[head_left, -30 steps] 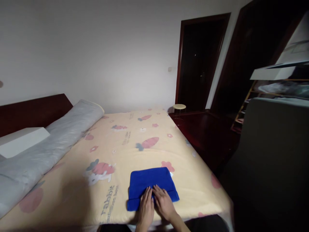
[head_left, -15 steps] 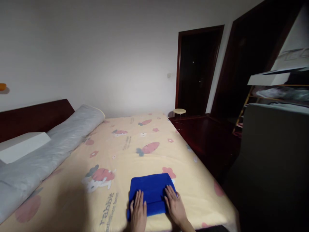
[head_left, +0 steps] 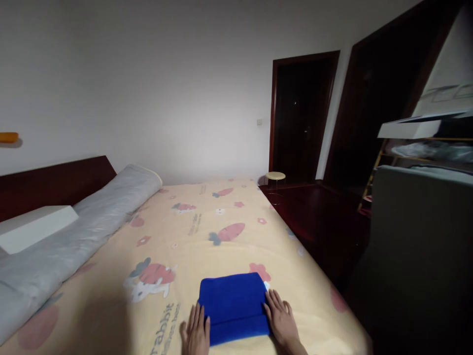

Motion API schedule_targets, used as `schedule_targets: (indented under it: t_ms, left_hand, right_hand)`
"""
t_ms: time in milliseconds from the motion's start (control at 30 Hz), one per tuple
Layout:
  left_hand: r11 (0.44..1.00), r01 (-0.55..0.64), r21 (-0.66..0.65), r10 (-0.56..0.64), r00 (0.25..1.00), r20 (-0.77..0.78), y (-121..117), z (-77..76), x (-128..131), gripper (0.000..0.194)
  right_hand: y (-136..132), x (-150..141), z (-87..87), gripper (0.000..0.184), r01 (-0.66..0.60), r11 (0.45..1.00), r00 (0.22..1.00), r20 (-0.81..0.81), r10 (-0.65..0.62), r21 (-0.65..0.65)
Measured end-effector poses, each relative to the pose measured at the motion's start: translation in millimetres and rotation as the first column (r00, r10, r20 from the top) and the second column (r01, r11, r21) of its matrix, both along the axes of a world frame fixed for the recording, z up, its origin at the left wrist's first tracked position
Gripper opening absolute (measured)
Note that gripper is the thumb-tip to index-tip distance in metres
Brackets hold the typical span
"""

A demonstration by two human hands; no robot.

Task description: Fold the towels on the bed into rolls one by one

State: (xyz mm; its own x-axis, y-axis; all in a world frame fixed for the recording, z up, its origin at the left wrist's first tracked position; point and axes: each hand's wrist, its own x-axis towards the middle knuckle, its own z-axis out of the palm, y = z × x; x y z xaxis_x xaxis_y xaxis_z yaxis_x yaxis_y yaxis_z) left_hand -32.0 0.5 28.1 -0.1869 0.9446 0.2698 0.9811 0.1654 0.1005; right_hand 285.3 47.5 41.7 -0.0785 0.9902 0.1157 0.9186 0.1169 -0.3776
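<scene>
A folded blue cloth (head_left: 234, 303) lies flat near the front of the bed, with a fold line running across its nearer part. At its left edge rests my left hand (head_left: 197, 331), palm down, fingers stretched out beside and touching the cloth. My right hand (head_left: 281, 316) lies along the opposite edge, fingers extended, with the fingertips on or right beside the border. Neither hand grips anything. The cloth sits on a yellow sheet (head_left: 199, 246) printed with rabbits, carrots and flowers.
A long grey roll (head_left: 96, 217) lies along the bed's left side, by a white box (head_left: 39, 227) and a dark headboard (head_left: 55, 182). Right of the bed stand a round stool (head_left: 275, 176), a dark grey panel (head_left: 421, 246) and a loaded shelf (head_left: 424, 140).
Both hands have slid outward from on top of the blue cloth to its left and right edges. The view has tilted slightly upward.
</scene>
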Motion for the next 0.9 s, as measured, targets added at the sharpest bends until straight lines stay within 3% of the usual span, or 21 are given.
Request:
schedule_targets:
  t_ms: [67, 133, 233, 300, 367, 433, 533, 667, 767, 900]
  left_hand:
    - [0.99, -0.003, 0.138, 0.007, 0.999, -0.033, -2.7, -12.0, -1.8, 0.044]
    - [0.95, 0.148, 0.275, -0.131, 0.988, -0.079, -5.2, -23.1, 8.5, 0.042]
    - [0.766, 0.496, 0.409, -0.471, 0.866, -0.167, -7.7, -33.4, 40.2, 0.043]
    - [0.665, 0.576, 0.474, -0.571, 0.802, -0.174, -8.7, -35.7, 61.0, 0.045]
    - [0.646, 0.563, 0.516, -0.582, 0.8, -0.145, -9.8, -35.4, 71.1, 0.046]
    - [0.652, 0.569, 0.502, -0.588, 0.797, -0.14, -11.7, -33.9, 65.4, 0.049]
    - [0.69, 0.589, 0.421, -0.578, 0.798, -0.171, -15.0, -34.5, 34.1, 0.054]
    - [0.738, 0.574, 0.355, -0.551, 0.816, -0.174, -15.8, -43.2, -2.5, 0.055]
    - [0.827, 0.491, 0.275, -0.489, 0.869, -0.079, -14.6, -42.5, -0.8, 0.059]
    - [0.956, 0.277, 0.093, -0.288, 0.948, 0.138, -16.9, -17.8, 20.9, 0.048]
  right_hand:
    - [-7.2, -0.4, -0.2, 0.05, -0.02, 0.998, 1.0, -0.013, 0.021, 0.066]
    - [-18.3, -12.5, 1.5, 0.047, -0.111, 0.985, 0.993, -0.036, 0.116, 0.129]
    - [-34.7, -40.2, 2.8, 0.041, -0.374, 0.911, 0.919, -0.061, 0.389, 0.173]
    - [-41.5, -54.7, 0.2, 0.043, -0.51, 0.841, 0.847, -0.066, 0.528, 0.182]
    - [-44.4, -59.6, -5.2, 0.046, -0.551, 0.811, 0.819, -0.059, 0.571, 0.194]
    - [-44.4, -54.1, -11.9, 0.049, -0.521, 0.824, 0.838, -0.051, 0.544, 0.222]
    - [-42.2, -34.4, -20.4, 0.05, -0.427, 0.871, 0.89, -0.059, 0.453, 0.243]
    - [-38.5, -18.2, -21.6, 0.052, -0.374, 0.91, 0.917, -0.073, 0.392, 0.179]
    - [-37.2, -24.9, -12.6, 0.053, -0.345, 0.931, 0.933, -0.065, 0.353, 0.116]
    - [-41.5, -40.6, 4.2, 0.047, -0.228, 0.967, 0.97, -0.053, 0.236, 0.115]
